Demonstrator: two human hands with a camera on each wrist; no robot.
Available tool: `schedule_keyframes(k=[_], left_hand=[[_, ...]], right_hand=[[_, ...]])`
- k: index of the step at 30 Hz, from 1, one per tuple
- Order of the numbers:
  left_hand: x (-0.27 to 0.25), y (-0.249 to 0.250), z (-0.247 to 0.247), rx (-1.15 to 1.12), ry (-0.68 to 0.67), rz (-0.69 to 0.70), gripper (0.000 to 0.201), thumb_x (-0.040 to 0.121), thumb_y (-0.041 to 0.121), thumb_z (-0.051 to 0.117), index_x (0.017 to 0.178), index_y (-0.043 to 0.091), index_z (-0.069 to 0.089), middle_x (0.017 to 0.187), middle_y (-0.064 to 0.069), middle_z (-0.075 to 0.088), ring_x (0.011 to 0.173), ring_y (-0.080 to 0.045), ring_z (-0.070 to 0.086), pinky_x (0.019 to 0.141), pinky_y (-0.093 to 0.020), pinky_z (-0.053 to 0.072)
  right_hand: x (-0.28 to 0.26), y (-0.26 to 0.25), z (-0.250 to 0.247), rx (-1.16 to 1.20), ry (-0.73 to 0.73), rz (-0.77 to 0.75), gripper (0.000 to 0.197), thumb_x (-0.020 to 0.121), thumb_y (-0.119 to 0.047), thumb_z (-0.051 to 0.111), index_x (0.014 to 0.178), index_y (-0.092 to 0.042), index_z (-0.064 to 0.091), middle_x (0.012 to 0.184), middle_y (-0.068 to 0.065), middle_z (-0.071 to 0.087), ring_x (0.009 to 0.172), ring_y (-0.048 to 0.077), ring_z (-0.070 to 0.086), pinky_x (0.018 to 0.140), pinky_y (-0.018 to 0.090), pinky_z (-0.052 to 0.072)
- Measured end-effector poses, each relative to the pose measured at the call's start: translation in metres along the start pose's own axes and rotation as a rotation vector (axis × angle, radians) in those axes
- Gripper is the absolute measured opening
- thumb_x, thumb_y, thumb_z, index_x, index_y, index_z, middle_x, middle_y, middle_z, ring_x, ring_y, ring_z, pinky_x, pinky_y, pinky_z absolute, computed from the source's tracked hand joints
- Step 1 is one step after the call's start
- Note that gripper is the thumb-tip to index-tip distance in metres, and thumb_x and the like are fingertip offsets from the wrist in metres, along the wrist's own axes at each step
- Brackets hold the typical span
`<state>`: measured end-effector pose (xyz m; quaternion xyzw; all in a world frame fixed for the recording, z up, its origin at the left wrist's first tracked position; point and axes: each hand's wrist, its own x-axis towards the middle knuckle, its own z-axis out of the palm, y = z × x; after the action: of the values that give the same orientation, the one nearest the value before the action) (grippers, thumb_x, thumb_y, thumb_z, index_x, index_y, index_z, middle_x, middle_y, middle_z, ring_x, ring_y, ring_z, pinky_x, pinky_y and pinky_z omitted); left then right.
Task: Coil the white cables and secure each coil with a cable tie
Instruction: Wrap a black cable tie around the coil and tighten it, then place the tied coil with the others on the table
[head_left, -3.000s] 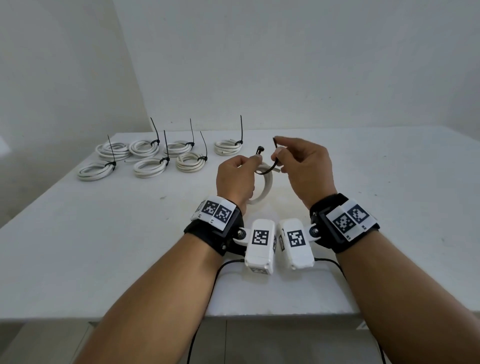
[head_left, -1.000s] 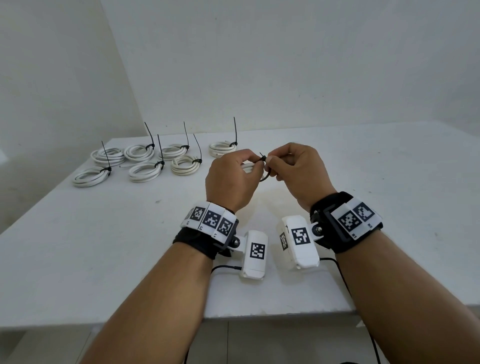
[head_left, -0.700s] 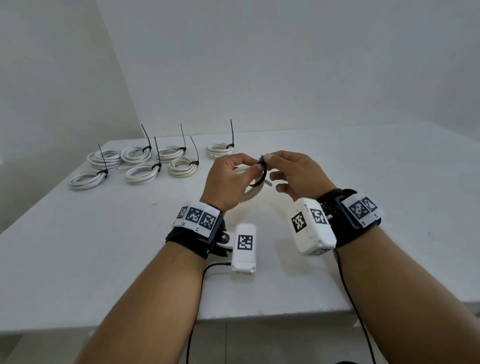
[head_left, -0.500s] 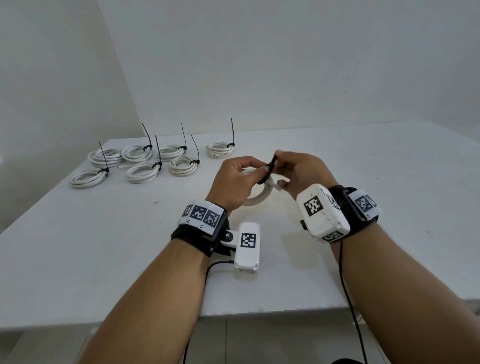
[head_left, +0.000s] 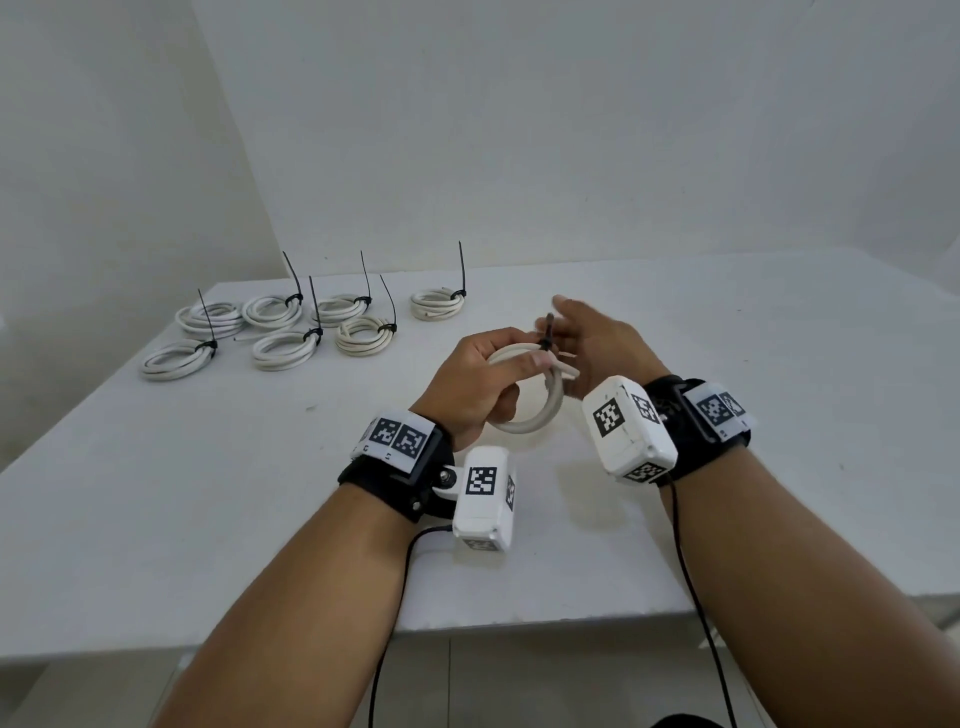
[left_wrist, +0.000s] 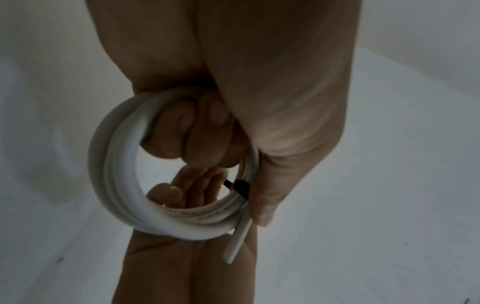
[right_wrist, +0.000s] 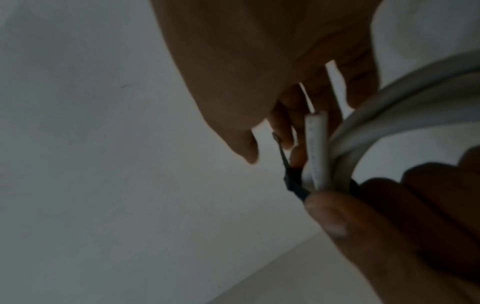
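My left hand (head_left: 480, 382) grips a small white cable coil (head_left: 540, 415) above the table, fingers curled through the ring (left_wrist: 116, 174) and thumb laid along it. A black cable tie (head_left: 545, 340) is cinched round the coil by the thumb tip, its head (left_wrist: 240, 186) on the inner side and its thin tail (right_wrist: 279, 148) sticking up. A loose cable end (right_wrist: 315, 144) pokes out beside the tie. My right hand (head_left: 587, 332) hovers just behind the coil with fingers spread and blurred. Its thumb (right_wrist: 246, 150) stands apart from the tail, holding nothing.
Several tied white coils (head_left: 283, 312) with upright black tie tails lie at the back left of the white table (head_left: 208, 519). One more tied coil (head_left: 437, 304) sits nearer the middle. White walls close the far and left sides.
The tie's loop has been drawn tight around the coil. My right hand, which pinched the tail half a second ago, has let go and spread its fingers. The left hand keeps its grip.
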<state>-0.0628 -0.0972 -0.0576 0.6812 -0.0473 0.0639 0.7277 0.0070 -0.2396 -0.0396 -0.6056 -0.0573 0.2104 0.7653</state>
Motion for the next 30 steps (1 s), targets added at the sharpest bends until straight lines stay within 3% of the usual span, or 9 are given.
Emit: schedule_keyframes(k=[6,10,15,19,22,24,26,28,30], left_hand=[[-0.001,-0.002,-0.001,0.046,-0.006,0.047,0.017,0.085,0.010,0.070,0.072,0.021,0.066,0.048,0.002,0.045,0.036,-0.012,0.029,0.041,-0.021,0.019],[-0.003,-0.003,-0.001,0.052,-0.066,0.080,0.013,0.078,0.012,0.070,0.080,0.011,0.058,0.048,0.000,0.044,0.037,-0.015,0.030,0.041,-0.022,0.020],[-0.002,-0.004,-0.004,0.036,0.040,0.083,0.009,0.080,0.015,0.070,0.083,0.013,0.061,0.059,-0.002,0.061,0.036,-0.013,0.034,0.041,-0.021,0.023],[0.003,0.002,-0.024,0.019,0.264,0.095,0.010,0.090,0.018,0.063,0.081,0.014,0.063,0.048,0.007,0.044,0.039,-0.014,0.031,0.048,-0.028,0.023],[0.013,0.006,-0.039,0.102,0.354,0.070,0.023,0.095,0.020,0.041,0.078,0.015,0.056,0.045,0.008,0.040,0.045,-0.014,0.037,0.051,-0.028,0.028],[0.021,0.003,-0.046,0.230,0.375,0.031,0.024,0.091,0.017,0.035,0.091,0.016,0.058,0.053,0.010,0.053,0.057,-0.014,0.047,0.058,-0.030,0.037],[0.031,-0.003,-0.053,0.451,0.354,-0.013,0.035,0.086,0.025,0.035,0.108,0.021,0.062,0.073,0.011,0.061,0.071,-0.014,0.054,0.081,-0.037,0.048],[0.040,-0.004,-0.059,0.759,0.318,-0.060,0.044,0.090,0.029,0.032,0.125,0.030,0.058,0.088,0.012,0.064,0.088,-0.019,0.059,0.101,-0.045,0.042],[0.048,-0.001,-0.064,1.006,0.343,-0.081,0.044,0.097,0.027,0.031,0.134,0.037,0.053,0.105,0.008,0.069,0.107,-0.023,0.060,0.106,-0.044,0.036]], right_hand=[[-0.001,0.001,0.002,-0.074,-0.007,-0.053,0.022,0.093,-0.028,0.065,0.083,-0.009,0.071,0.078,0.008,0.069,0.063,0.020,0.063,0.061,0.030,0.052],[-0.003,0.000,0.005,-0.123,0.015,-0.054,0.022,0.092,-0.025,0.066,0.079,-0.008,0.070,0.073,0.006,0.068,0.061,0.019,0.062,0.058,0.028,0.051],[-0.002,-0.004,0.015,-0.229,0.032,-0.060,0.031,0.096,-0.030,0.061,0.089,-0.002,0.073,0.078,0.007,0.073,0.062,0.019,0.065,0.054,0.023,0.054],[0.021,-0.018,0.012,-0.443,0.098,-0.026,0.045,0.098,-0.044,0.051,0.102,-0.006,0.074,0.098,0.007,0.077,0.097,0.027,0.070,0.087,0.039,0.052],[0.036,-0.025,0.004,-1.039,0.174,0.032,0.050,0.100,-0.042,0.046,0.134,-0.007,0.057,0.136,0.017,0.058,0.124,0.032,0.054,0.102,0.040,0.043],[0.036,-0.023,-0.002,-1.332,0.107,0.139,0.064,0.096,-0.051,0.052,0.142,-0.006,0.047,0.148,0.016,0.047,0.133,0.031,0.047,0.103,0.035,0.039],[0.038,-0.016,-0.013,-1.419,0.022,0.249,0.071,0.089,-0.053,0.062,0.142,-0.009,0.045,0.146,0.013,0.046,0.128,0.030,0.050,0.096,0.029,0.041],[0.044,-0.010,-0.024,-1.424,0.005,0.308,0.089,0.080,-0.060,0.069,0.148,-0.015,0.035,0.152,0.012,0.033,0.124,0.029,0.053,0.100,0.032,0.044],[0.047,-0.007,-0.029,-1.415,-0.006,0.343,0.109,0.074,-0.066,0.070,0.157,-0.024,0.014,0.163,0.012,0.004,0.134,0.030,0.043,0.110,0.040,0.039]])
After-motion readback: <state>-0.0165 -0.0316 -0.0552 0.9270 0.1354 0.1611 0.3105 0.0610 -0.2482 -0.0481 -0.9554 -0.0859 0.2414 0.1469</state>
